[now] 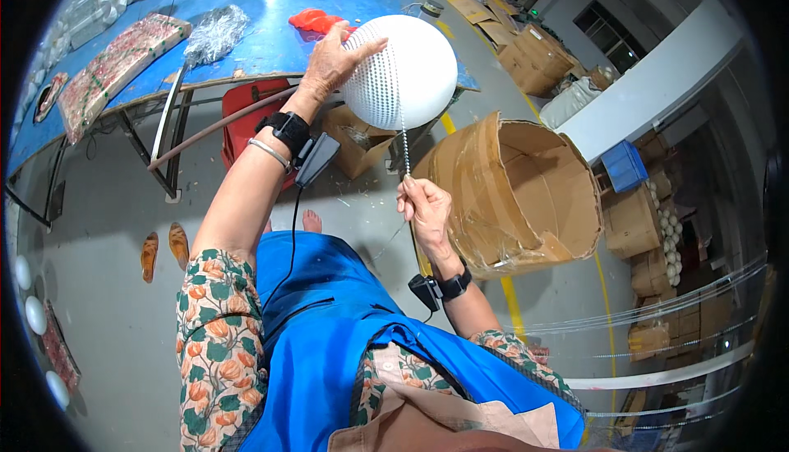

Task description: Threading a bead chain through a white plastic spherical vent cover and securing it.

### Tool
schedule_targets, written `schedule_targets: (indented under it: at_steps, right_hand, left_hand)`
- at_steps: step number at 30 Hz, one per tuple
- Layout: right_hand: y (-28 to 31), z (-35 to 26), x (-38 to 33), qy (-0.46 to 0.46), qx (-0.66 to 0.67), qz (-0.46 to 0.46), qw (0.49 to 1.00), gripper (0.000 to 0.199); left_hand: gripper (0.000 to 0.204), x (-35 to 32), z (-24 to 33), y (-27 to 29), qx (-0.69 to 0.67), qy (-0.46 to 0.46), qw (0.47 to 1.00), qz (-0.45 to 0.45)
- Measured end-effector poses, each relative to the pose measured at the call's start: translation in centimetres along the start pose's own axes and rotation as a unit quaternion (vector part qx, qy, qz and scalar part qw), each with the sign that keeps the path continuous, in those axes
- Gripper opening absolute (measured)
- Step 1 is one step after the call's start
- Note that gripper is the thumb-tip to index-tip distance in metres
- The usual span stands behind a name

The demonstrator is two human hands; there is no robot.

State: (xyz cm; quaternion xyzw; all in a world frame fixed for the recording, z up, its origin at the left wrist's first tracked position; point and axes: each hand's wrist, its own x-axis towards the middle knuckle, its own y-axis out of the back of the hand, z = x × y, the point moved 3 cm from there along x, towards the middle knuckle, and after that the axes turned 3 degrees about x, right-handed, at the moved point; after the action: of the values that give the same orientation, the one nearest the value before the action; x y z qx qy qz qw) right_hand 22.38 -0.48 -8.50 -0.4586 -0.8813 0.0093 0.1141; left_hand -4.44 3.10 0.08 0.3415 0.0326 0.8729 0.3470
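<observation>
A large white ball (429, 70) is in front of me at the table's near edge, its left part covered with close rows of small silvery beads. My left hand (333, 64) holds it from the left, thumb stretched across the beaded rows. From the ball's front a bead strand (405, 152) runs down, looking taut. Its lower part is pinched between the thumb and fingers of my right hand (427, 209). What supports the ball from below is hidden.
On the blue table (279, 8) lie red plastic (312, 20), a crumpled clear plastic bundle (216, 34) and a wrapped flat package (123, 70). A big round cardboard container (468, 197) stands at right. A small carton (353, 141) sits under the table; shoes (178, 245) lie left.
</observation>
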Motion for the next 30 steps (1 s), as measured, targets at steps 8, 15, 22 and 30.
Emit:
schedule_targets:
  at_steps: [8,15,22,30]
  right_hand:
    - [-1.5,-0.9,2.1,0.020,0.005,-0.003,1.000,0.026]
    - [-2.2,-2.4,0.7,0.027,0.008,-0.010,1.000,0.026]
    - [-1.7,-1.0,1.6,0.018,0.009,-0.013,1.000,0.027]
    - [-1.7,-0.5,2.8,0.028,0.010,0.000,1.000,0.027]
  left_hand:
    - [0.054,0.2,1.8,1.3,0.056,0.012,0.992,0.112]
    - [0.040,0.1,1.4,0.8,0.065,-0.031,0.983,0.168]
    - [0.046,-0.2,1.9,0.7,0.031,0.030,0.997,0.058]
    - [0.095,-2.5,1.1,0.4,0.096,-0.084,0.992,-0.012]
